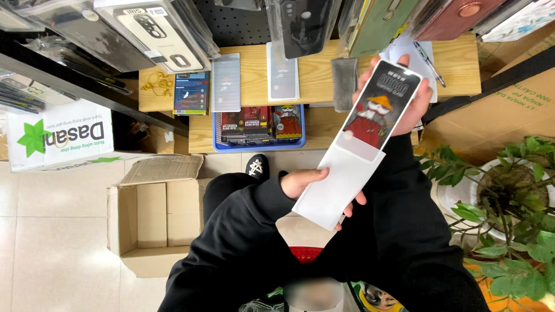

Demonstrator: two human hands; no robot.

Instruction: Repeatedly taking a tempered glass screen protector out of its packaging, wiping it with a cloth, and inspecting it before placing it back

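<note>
The person holds a long flat package (361,141) with both hands, in the air above the lap and in front of the wooden tabletop (457,69). The package has a white lower part and a dark upper part with a cartoon figure in red clothes and an orange hat.

The left hand (303,182) takes the lower white end; its thumb lies on the front face and the other fingers (354,203) are behind, so it is pinching the package near the bottom edge. The right hand (413,95) supports the upper end from behind, with the fingers spread around the top and the side edges. I judge this hold as good: one hand at each end keeps a thin package flat and stops it from bending. It is wise to press only on the edges and not on the middle, because such a flat thing can fold easily.

The long axis of the package runs diagonally, from lower left to upper right in the head view. The printed end points up and away from the person, toward the tabletop; the white end points down to the body. The front face looks to the camera.

Beside the left arm an open cardboard box (153,216) stands on the tiled floor, and a green plant (509,190) is on the right.
</note>
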